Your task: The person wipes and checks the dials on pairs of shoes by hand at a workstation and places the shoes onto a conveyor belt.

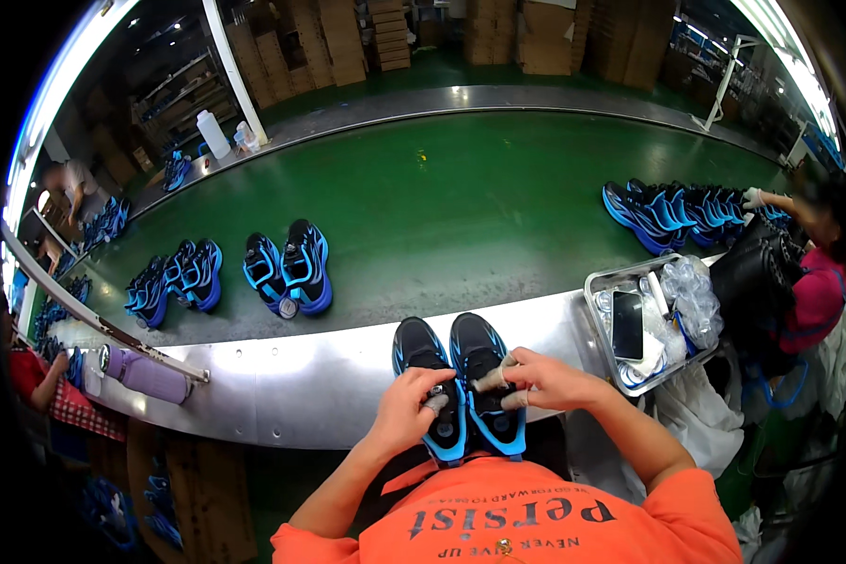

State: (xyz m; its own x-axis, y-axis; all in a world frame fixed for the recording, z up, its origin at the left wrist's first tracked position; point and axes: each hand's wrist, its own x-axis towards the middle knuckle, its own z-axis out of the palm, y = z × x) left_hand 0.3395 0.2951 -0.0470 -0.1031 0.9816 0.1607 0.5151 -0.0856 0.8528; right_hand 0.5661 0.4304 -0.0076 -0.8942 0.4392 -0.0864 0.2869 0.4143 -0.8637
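Low in the middle of the frame, a pair of black athletic shoes with bright blue trim and soles lies side by side, toes pointing up the picture, on the bare silver metal ledge that borders the belt, with the heels just above the person's orange shirt. The left hand sits on the left shoe, fingers curled down around its opening and gripping it, one fingertip wrapped in pale tape. The right hand rests on the right shoe, its taped fingers bent and pinching at the lacing area. Above the ledge the wide green conveyor belt curves across the centre. On it, left of centre, stands another black and blue pair of shoes, and further left a second cluster of blue shoes. At the right edge a row of blue shoes lies on the belt, where a co-worker's gloved hand touches it. Just right of the person's hands, a shallow metal tray holds a dark phone and crumpled clear plastic. A lilac cylindrical bottle lies on the ledge at lower left, and a white plastic jug stands at upper left.
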